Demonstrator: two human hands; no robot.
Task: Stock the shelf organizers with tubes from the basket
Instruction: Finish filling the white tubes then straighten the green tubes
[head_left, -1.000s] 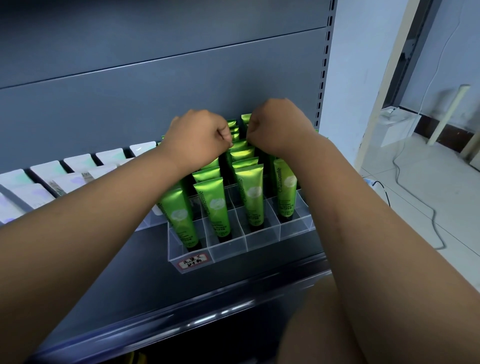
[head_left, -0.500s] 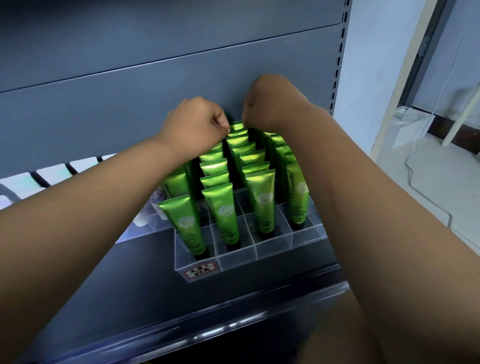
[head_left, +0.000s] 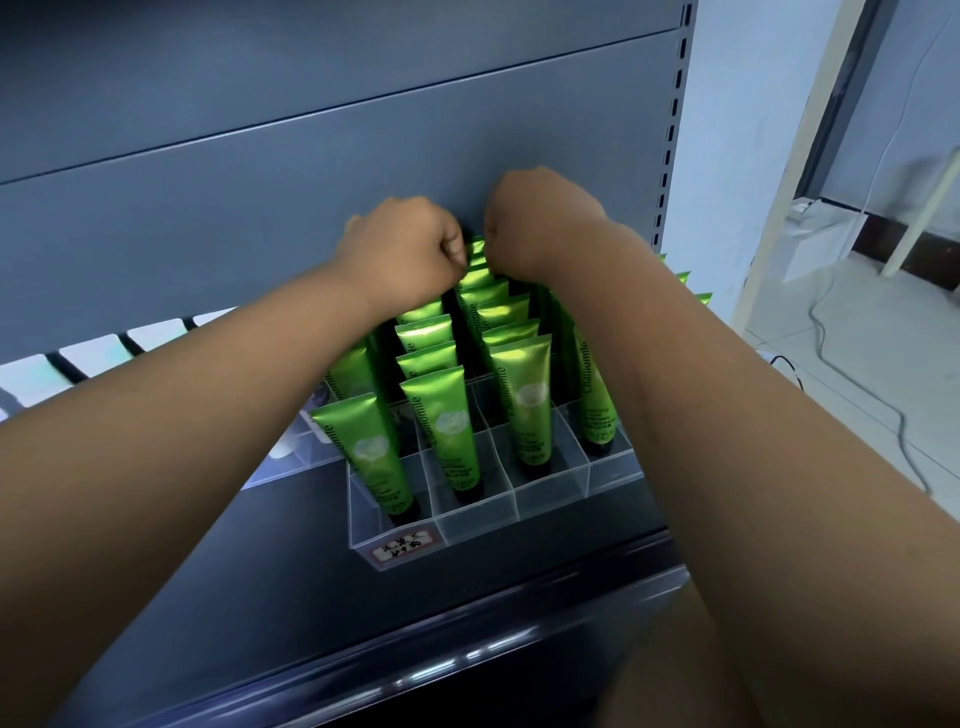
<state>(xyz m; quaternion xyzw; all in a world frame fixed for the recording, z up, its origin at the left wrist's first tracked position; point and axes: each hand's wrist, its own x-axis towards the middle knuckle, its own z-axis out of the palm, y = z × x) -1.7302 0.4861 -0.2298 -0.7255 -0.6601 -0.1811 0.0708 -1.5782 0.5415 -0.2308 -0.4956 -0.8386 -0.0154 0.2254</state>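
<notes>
A clear acrylic shelf organizer (head_left: 551, 500) stands on the dark shelf, its compartments filled with rows of upright green tubes (head_left: 522, 400). Both my fists are curled at the back row, close together. My left hand (head_left: 410, 249) and my right hand (head_left: 540, 221) pinch the crimped top of the rearmost green tube (head_left: 475, 245) from either side. My fingertips are hidden behind my knuckles. The basket is out of view.
White tubes (head_left: 98, 348) fill a second organizer to the left. The grey back panel (head_left: 311, 182) rises right behind my hands. A red-bordered label (head_left: 402, 545) marks the organizer's front. At right are a slotted upright (head_left: 670, 130), tiled floor, a cable (head_left: 831, 332) and a white box (head_left: 815, 234).
My right hand rose and then came back down to the back row. My left hand stayed at the rear tubes. The view shifted slightly left.
</notes>
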